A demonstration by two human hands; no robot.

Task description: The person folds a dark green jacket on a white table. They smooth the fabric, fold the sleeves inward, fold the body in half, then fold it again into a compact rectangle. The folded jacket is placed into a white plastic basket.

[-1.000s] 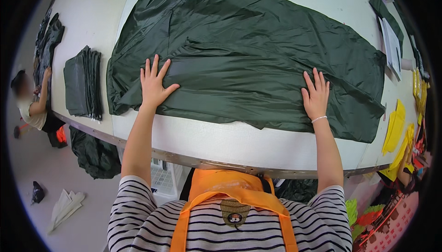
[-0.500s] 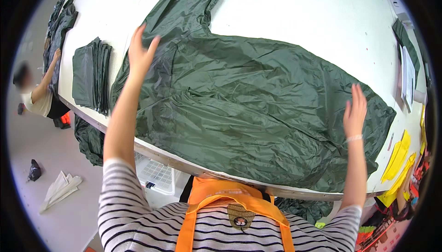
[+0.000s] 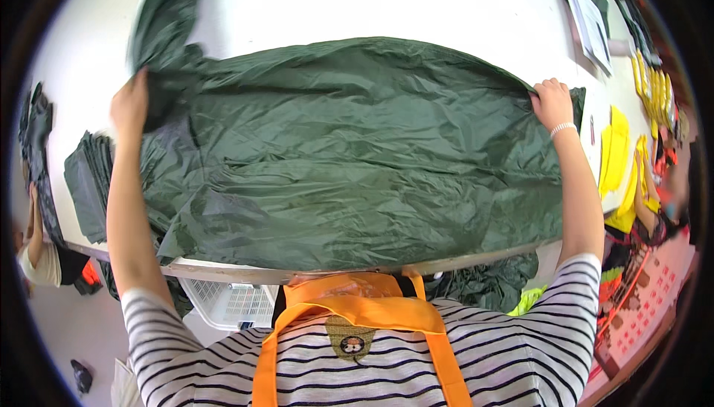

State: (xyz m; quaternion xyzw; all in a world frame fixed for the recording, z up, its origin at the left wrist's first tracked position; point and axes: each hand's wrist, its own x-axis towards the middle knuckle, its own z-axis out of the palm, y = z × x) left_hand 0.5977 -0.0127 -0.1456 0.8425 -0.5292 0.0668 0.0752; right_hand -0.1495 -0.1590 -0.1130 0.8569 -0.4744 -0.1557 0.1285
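Note:
A large dark green, crinkled waterproof garment lies spread across the white table, reaching from the near edge to mid-table. My left hand grips the garment's far left edge, next to a sleeve that runs up toward the far side. My right hand, with a thin bracelet on the wrist, grips the fabric's far right edge. Both arms are stretched out wide over the cloth.
A folded stack of dark green pieces sits at the table's left. Yellow pieces lie at the right edge, papers beyond them. Another person is at far left. A white basket stands under the table.
My hands went from pressing flat on the garment's near part to reaching out and gripping its far edges. The garment now lies wider and smoother.

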